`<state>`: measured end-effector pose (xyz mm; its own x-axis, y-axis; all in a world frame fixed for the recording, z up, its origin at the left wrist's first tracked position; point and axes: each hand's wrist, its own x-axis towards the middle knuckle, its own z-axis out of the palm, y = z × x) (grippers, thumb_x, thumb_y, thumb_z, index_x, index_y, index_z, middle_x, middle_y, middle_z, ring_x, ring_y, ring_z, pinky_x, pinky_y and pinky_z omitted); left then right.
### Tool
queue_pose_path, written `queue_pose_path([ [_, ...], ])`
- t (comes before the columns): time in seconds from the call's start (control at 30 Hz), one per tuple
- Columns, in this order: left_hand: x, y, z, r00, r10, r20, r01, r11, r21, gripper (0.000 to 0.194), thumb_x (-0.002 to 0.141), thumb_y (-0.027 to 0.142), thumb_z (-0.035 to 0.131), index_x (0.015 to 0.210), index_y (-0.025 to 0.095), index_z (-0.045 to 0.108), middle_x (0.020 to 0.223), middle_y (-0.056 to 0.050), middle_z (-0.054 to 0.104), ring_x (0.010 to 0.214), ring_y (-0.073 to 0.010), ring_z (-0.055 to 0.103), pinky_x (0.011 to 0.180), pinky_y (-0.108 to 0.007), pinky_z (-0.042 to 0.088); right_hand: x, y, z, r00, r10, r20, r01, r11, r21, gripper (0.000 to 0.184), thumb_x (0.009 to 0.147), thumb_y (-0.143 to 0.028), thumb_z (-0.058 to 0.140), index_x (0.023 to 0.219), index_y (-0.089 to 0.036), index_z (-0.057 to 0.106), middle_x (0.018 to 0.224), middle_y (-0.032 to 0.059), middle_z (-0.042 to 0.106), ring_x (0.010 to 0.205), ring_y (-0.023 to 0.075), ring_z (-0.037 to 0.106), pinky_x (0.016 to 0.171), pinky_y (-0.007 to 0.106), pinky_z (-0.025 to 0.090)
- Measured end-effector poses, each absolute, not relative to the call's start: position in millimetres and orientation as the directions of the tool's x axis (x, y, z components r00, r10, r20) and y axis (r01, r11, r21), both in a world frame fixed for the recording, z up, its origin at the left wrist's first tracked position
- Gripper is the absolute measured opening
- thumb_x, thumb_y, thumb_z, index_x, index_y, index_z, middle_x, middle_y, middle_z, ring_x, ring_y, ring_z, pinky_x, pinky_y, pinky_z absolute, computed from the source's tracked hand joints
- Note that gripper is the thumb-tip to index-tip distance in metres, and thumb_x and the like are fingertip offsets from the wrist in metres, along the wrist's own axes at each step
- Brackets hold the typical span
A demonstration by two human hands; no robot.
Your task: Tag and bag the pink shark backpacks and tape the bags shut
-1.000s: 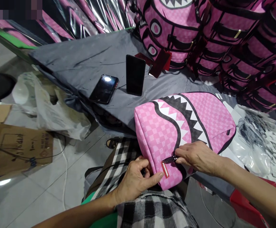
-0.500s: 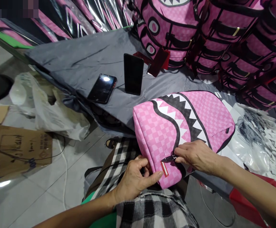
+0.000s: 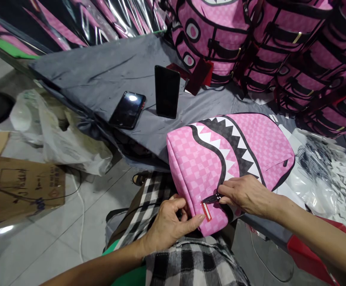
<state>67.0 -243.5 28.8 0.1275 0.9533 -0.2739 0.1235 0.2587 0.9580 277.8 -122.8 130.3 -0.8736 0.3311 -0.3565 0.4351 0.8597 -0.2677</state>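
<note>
A pink checkered backpack (image 3: 195, 163) with a black-and-white zigzag tooth pattern lies tilted over the table edge, its near corner above my lap. My left hand (image 3: 173, 222) grips that corner, thumb pressed on the front beside a small red-and-white label (image 3: 206, 211), other fingers curled at the side seam. In my closed right hand (image 3: 244, 194) is a pair of small black thread snips (image 3: 212, 198). Their tip touches the bag at the label's upper end. Part of the snips is hidden under my fingers.
Two phones stand and lie on the grey-covered table (image 3: 101, 75): one upright (image 3: 167, 92), one flat (image 3: 128, 110). Pink backpacks (image 3: 220, 35) are stacked behind. Clear plastic and white scraps (image 3: 319, 171) lie right. A cardboard box (image 3: 24, 186) and plastic bag (image 3: 68, 135) sit left.
Both hands and the backpack stay almost in place. The snips' tip has shifted very slightly at the label's upper end.
</note>
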Motion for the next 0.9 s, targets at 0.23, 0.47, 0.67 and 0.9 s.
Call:
queue_pose_path([
  [0.23,66.4,-242.4,31.8,0.12,0.956,-0.267,0.127,0.252,0.959,0.039,0.073,0.053,0.071,0.064,0.016,0.067,0.06,-0.002,0.056,0.062,-0.0141,0.047,0.053,-0.024,0.039,280.1,-120.4,130.6,-0.877,0.312,-0.365,0.43,0.85,-0.306,0.058,0.107,-0.052,0.012,0.086,-0.018,0.055,0.073,0.0013,0.059,0.059,0.0135,0.047,0.054,0.029,0.021],
  [0.47,67.1,-242.5,31.3,0.124,0.954,-0.272,0.138,0.255,0.957,0.039,0.074,0.053,0.07,0.068,0.015,0.069,0.059,-0.002,0.056,0.061,-0.0142,0.047,0.052,-0.023,0.038,280.7,-115.9,132.3,-0.858,0.303,-0.416,0.452,0.83,-0.328,0.055,0.107,-0.052,0.016,0.088,-0.019,0.056,0.076,0.0022,0.062,0.06,0.0135,0.049,0.055,0.028,0.022],
  [0.67,65.6,-242.2,31.9,0.114,0.961,-0.254,0.126,0.239,0.963,0.038,0.074,0.051,0.071,0.059,0.017,0.063,0.058,-0.001,0.054,0.061,-0.0137,0.047,0.053,-0.023,0.038,277.7,-114.5,133.6,-0.858,0.289,-0.424,0.443,0.834,-0.329,0.056,0.107,-0.053,0.016,0.089,-0.019,0.056,0.076,0.0022,0.063,0.06,0.0134,0.051,0.054,0.028,0.022],
  [0.9,67.0,-241.8,31.7,0.125,0.956,-0.265,0.129,0.249,0.96,0.037,0.074,0.052,0.07,0.063,0.016,0.067,0.057,-0.001,0.054,0.06,-0.014,0.047,0.052,-0.024,0.039,276.6,-121.3,129.8,-0.875,0.302,-0.378,0.407,0.881,-0.239,0.053,0.108,-0.049,0.018,0.087,-0.018,0.055,0.073,0.0018,0.062,0.056,0.0129,0.05,0.053,0.029,0.019],
])
